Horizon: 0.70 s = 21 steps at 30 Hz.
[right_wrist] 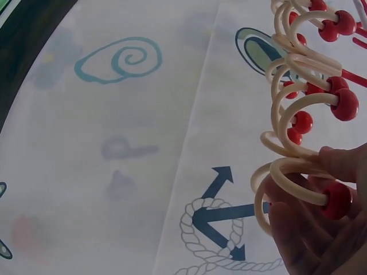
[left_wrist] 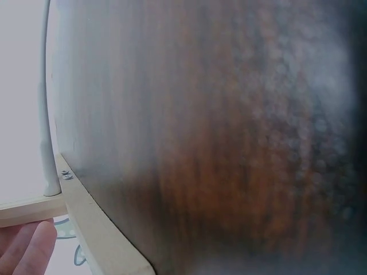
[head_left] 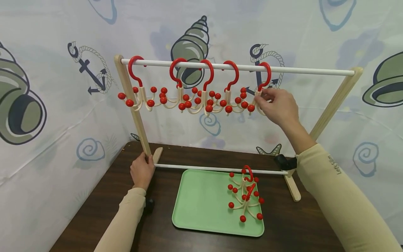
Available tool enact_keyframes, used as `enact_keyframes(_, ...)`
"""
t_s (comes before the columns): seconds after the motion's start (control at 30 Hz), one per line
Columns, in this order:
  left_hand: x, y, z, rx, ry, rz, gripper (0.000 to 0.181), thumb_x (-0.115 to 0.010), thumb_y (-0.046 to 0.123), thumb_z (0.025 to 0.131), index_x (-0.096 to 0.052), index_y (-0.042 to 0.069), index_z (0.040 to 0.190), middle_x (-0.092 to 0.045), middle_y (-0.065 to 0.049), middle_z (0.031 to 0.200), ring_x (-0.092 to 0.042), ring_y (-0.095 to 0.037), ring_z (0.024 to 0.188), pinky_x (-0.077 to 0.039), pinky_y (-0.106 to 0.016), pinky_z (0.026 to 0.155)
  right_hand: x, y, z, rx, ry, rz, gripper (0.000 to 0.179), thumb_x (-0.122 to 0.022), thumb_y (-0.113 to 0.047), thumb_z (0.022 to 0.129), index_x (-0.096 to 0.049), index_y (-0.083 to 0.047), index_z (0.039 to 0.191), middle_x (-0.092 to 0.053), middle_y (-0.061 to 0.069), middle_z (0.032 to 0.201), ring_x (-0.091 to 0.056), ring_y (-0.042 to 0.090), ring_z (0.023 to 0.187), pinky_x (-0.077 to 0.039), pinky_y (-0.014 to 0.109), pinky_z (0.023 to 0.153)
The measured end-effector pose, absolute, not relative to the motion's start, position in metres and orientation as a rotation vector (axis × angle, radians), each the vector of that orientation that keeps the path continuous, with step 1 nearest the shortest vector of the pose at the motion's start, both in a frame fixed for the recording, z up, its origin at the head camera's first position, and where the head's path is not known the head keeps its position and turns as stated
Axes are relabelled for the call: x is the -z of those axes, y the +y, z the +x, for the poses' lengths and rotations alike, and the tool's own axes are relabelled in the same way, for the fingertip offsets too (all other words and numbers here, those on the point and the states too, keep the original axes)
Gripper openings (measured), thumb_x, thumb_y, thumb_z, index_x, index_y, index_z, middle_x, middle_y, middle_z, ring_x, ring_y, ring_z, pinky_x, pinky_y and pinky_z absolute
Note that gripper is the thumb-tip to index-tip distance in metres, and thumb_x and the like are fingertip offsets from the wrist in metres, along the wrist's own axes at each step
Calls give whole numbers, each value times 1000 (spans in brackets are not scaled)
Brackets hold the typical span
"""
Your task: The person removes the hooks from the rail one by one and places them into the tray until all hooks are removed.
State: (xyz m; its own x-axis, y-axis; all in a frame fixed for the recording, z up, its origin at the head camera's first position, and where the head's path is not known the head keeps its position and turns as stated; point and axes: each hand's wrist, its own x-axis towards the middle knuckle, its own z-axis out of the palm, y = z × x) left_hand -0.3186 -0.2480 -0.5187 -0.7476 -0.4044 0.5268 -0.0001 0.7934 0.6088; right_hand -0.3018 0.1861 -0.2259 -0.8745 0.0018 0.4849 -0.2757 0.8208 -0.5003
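My right hand (head_left: 280, 105) pinches the cream stem of the rightmost claw hanger (head_left: 267, 74), whose red hook loops over the white top rod (head_left: 315, 71). In the right wrist view, thumb and fingers close round that hanger's stem, among its curved prongs (right_wrist: 295, 186) and a red ball tip (right_wrist: 337, 200). Several like hangers (head_left: 204, 94) hang on the rod to its left. Low on the rack, my left hand (head_left: 142, 171) grips the left wooden post (head_left: 137, 120); its fingers (left_wrist: 35, 249) show behind the wood in the left wrist view.
A green tray (head_left: 201, 210) lies on the dark wooden table (head_left: 163, 238), holding two more claw hangers (head_left: 245, 203) at its right side. Behind it, a white lower rod (head_left: 217, 169) joins the rack's feet. The right post (head_left: 335, 99) leans outward; a patterned cloth (head_left: 220, 31) hangs behind.
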Motion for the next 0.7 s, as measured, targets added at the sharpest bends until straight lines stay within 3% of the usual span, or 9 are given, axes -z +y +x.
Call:
enact_keyframes(0.53, 518, -248, -316, 785, -2318, 294, 18, -63, 21, 95, -66, 3, 95, -67, -22, 84, -62, -50, 75, -44, -61, 64, 201, 213, -275, -820, -2424, 117, 48, -58, -40, 95, -67, -2, 123, -69, 19, 111, -63, 33, 97, -44, 35, 64)
enact_keyframes(0.7, 517, -248, -316, 789, -2319, 293, 18, -64, 20, 94, -65, 3, 95, -67, -23, 84, -62, -51, 75, -44, -62, 64, 205, 221, -258, -845, -2462, 95, 49, -58, -40, 92, -68, 0, 118, -68, 22, 108, -62, 35, 94, -44, 39, 64)
